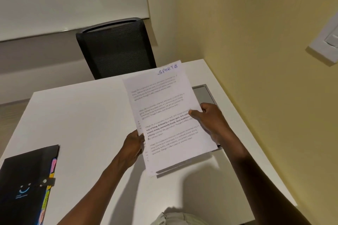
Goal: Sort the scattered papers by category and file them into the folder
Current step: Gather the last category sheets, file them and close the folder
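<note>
Both hands hold a stack of papers [170, 120] above the white table [82, 115]. The left hand [134, 144] grips the stack's left edge, fingers curled behind the sheets. The right hand [210, 117] pinches the right edge, thumb on the printed front page. The top sheet carries 4 blocks of text; a sheet behind it shows "SPORTS" handwritten in blue at its top. The black folder [25, 184], closed by a strap, lies flat at the table's near left corner, well apart from the papers, coloured tabs along its right side. A grey panel [203, 93] sits in the table behind the stack. A black chair [115, 47] stands at the far edge.
</note>
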Demonstrator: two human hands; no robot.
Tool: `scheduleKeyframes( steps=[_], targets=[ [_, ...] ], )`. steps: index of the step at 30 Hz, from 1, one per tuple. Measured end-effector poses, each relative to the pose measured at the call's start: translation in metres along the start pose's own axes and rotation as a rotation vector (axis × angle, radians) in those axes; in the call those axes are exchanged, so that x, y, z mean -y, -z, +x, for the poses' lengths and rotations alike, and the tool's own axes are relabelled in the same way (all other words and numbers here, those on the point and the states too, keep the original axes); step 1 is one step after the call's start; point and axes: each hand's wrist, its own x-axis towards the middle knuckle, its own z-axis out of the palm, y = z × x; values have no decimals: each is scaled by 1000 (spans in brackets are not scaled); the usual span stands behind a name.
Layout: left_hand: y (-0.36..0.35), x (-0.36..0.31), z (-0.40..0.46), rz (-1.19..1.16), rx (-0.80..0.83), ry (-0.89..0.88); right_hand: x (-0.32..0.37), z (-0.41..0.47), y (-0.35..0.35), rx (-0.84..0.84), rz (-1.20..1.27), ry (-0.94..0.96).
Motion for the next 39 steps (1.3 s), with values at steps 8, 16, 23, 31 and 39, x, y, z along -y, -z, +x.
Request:
scheduleKeyframes(
  steps=[8, 16, 23, 31, 39],
  targets=[
    [-9, -5, -13, -9, 125, 27, -38, -2, -14, -45, -4, -162],
    [5, -6, -16, -115, -117, -142, -51, -6, -63, -27, -14, -17],
    [40, -1, -14, 121, -380, -394, -38, -12, -116, -58, 15, 133],
    [76, 49, -10, 160, -424, -330, -66, -12, -148, 45, 30, 67],
    [75, 53, -2, 232, -450, -326, -79, -7, -162, 60, 3, 134]
  ],
)
